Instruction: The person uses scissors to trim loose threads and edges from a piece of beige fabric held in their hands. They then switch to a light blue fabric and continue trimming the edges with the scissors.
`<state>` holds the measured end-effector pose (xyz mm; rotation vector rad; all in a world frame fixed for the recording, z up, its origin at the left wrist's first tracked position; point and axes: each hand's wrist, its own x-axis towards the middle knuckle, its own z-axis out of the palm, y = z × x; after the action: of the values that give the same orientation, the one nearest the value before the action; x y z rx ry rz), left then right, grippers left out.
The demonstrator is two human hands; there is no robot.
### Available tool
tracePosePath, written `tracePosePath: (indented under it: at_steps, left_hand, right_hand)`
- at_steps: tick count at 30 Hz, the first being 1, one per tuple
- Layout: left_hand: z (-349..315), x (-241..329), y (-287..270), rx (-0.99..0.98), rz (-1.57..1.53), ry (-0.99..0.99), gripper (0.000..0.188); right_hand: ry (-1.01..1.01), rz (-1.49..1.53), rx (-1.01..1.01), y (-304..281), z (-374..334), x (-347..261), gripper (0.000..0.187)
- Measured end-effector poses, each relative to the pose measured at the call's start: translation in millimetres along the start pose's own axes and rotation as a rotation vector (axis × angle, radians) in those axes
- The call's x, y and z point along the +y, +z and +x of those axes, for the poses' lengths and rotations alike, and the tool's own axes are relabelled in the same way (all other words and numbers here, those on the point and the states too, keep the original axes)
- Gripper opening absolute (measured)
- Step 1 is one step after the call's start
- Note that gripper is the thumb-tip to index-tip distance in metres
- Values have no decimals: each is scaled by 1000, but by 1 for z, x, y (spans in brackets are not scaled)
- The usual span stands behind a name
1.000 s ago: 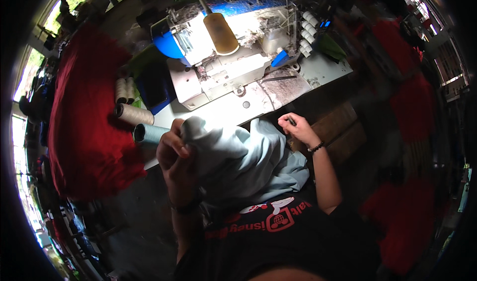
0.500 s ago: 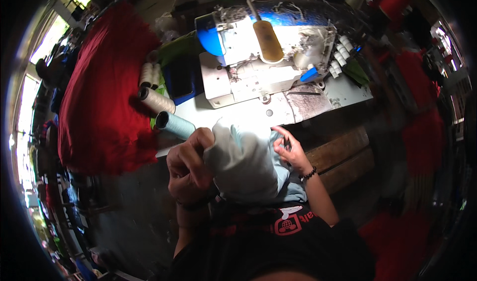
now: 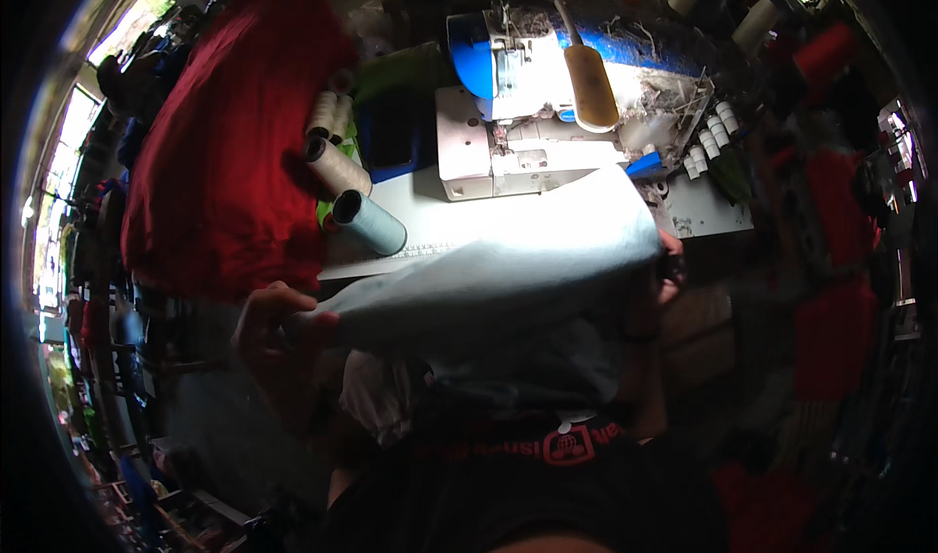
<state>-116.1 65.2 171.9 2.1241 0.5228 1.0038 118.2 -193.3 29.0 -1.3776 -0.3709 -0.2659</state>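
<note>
A pale blue cloth (image 3: 508, 284) is stretched sideways in front of me, its right part brightly lit. My left hand (image 3: 283, 328) pinches its left end between thumb and fingers. At the opposite end my right hand (image 3: 668, 268) is closed on the cloth's edge, partly hidden behind it. A small dark thing shows at the right fingers; I cannot make out its kind. Just beyond the cloth stands a white sewing machine (image 3: 469, 152) under a lamp. More of the pale cloth hangs down over my lap.
A teal thread cone (image 3: 376, 226) and a beige thread cone (image 3: 340, 167) lie at the table's left. Beside them is a heap of red fabric (image 3: 225, 152). A yellowish lamp head (image 3: 591, 89) hangs over the machine. Small white spools (image 3: 711, 141) stand to the right.
The bunched cloth is now spread wide and raised toward the machine. My left hand has moved left and slightly down; my right hand has moved right and now grips the cloth.
</note>
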Motion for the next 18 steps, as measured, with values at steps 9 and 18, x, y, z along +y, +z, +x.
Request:
tracePosePath:
  at_steps: [9,18]
  left_hand:
    - [-20,-30,13,-430,-13,-347,24]
    - [-16,20,106,-545,-636,17,19]
  right_hand:
    - [-75,-393,-175,-28,-43,6,38]
    - [251,-130,-758,-2,-45,-63,74]
